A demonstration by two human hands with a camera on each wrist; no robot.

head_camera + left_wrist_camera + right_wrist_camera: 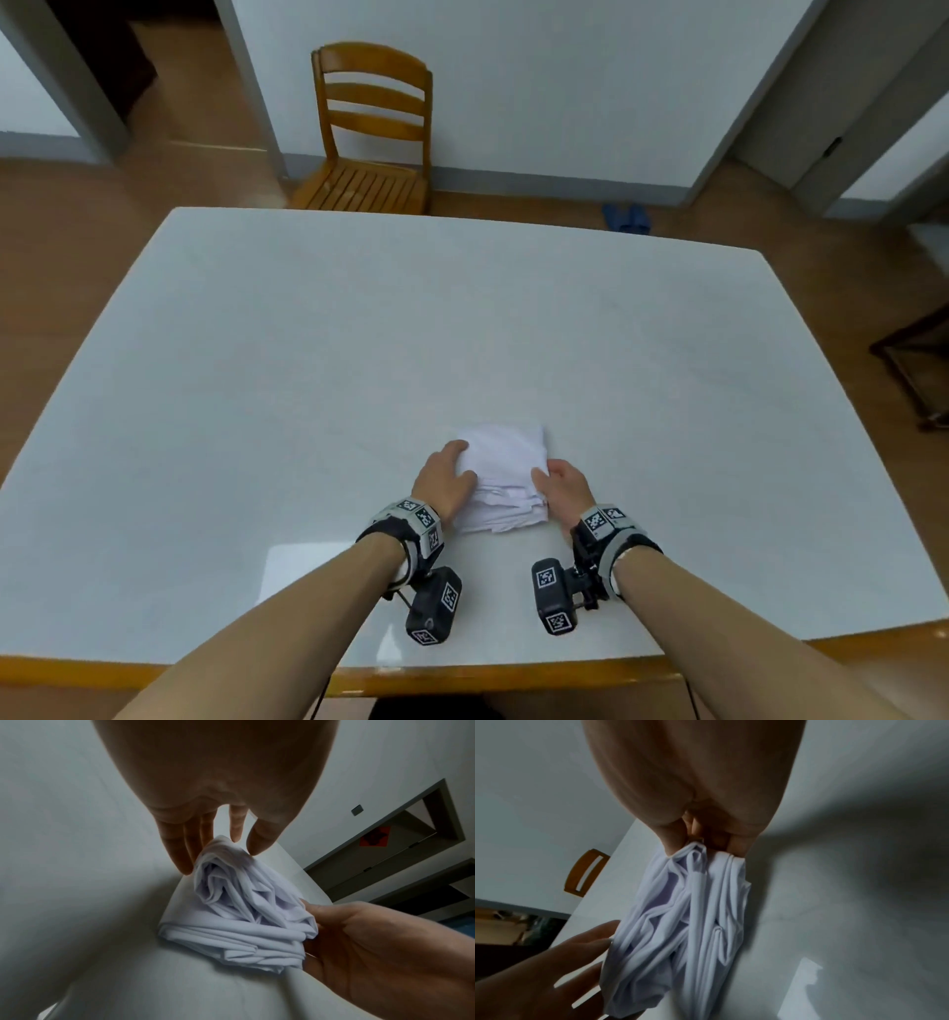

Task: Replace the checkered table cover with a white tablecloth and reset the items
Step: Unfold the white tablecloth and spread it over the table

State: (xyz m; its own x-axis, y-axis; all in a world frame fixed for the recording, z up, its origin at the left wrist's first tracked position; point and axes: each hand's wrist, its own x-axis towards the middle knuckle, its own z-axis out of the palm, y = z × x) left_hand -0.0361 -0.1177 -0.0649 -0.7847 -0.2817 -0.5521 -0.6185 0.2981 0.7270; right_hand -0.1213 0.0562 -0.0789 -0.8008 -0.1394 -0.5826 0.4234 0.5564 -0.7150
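Observation:
A folded white tablecloth [506, 478] lies on the bare white table [359, 334] near its front edge, a little right of centre. My left hand [447, 478] touches its left side with straight fingers, thumb resting on top. In the left wrist view the left hand [219, 861] has its fingertips at the far corner of the tablecloth [244, 912]. My right hand [557, 480] grips the right side; in the right wrist view the right hand [706, 841] has curled fingers pinching the layered edge of the tablecloth [693, 912]. No checkered cover is in sight.
A wooden chair [372, 133] stands beyond the table's far edge by the wall. Blue slippers [626, 218] lie on the floor behind the table. A dark wooden stand [919, 370] is at the far right. The table has a wooden front rim [462, 678].

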